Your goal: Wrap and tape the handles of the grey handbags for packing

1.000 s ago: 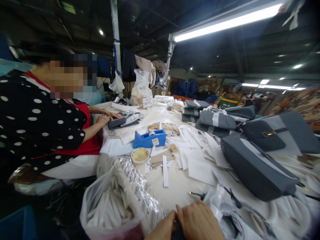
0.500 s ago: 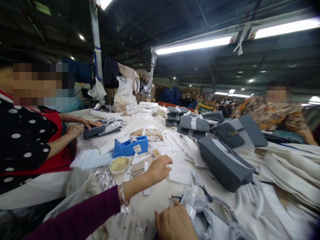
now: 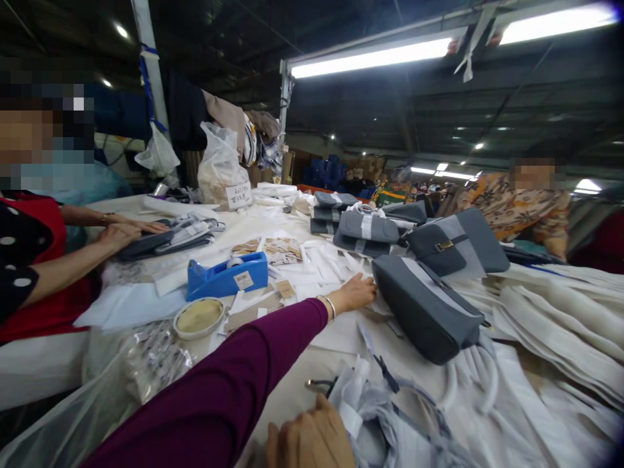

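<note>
Since the earlier frame, the left hand [image 3: 357,292] has moved forward across the table [image 3: 305,367], from above the white papers to the upper-left end of a dark gray bag [image 3: 426,318]. Nearest the viewer, at the bottom edge, the right hand [image 3: 314,435] is loosely curled; whether it grips anything cannot be told. Just right of it lies a tangled gray bundle [image 3: 383,422] with pale wrapping. Beyond this, right of center, the dark gray bag lies on the table, its long axis slanting from far left to near right. One narrow end points toward the viewer's right, and a pale strip runs lengthwise along its upper side. The left hand's fingers are slightly bent at its far end; whether they grasp it cannot be told. Behind it leans a gray flap bag [image 3: 424,250] with a gold clasp. Farther back, wrapped gray bags [image 3: 369,229] are piled.
</note>
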Motion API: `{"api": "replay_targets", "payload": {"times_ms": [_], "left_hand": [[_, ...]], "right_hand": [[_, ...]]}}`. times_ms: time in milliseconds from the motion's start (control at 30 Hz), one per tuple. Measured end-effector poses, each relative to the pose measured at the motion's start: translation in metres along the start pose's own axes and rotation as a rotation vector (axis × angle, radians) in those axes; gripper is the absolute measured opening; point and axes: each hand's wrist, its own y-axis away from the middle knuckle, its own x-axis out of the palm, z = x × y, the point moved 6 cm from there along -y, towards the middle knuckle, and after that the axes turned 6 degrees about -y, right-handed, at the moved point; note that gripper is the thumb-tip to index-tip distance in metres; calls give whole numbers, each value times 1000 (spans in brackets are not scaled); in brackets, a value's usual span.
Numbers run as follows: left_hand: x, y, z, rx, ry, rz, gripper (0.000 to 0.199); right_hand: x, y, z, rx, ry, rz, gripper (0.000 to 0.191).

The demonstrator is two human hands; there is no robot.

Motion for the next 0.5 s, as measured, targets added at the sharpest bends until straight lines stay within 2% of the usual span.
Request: {"api": "replay_targets", "payload": {"times_ms": [67,133,200,267,333,400,467,500], "left_hand": [[-14,-1,-1,37,7,-13,30],[-44,1,-1,49,-6,-73,35],[-92,11,1,53,-91,-224,36],[-144,32,8,-42,-78,-288,34],[-193,68,17,-198,39,-287,34],[-230,119,19,-310,255,-282,37],[-246,178,13,-410,524,-253,35],[-243,207,6,-466,666,-202,31]], "right_hand": [[-1,-4,6,-77,6,129,29],[-3,-6,12,-216,29,332,17],[-6,-8,12,-291,53,491,15],[-7,-11,10,-291,60,602,19],[-5,-15,10,-265,36,700,25],[-3,-22,8,-183,16,788,33],[-4,-29,6,-83,-1,855,40],[-5,-33,5,-44,-12,873,43]]}}
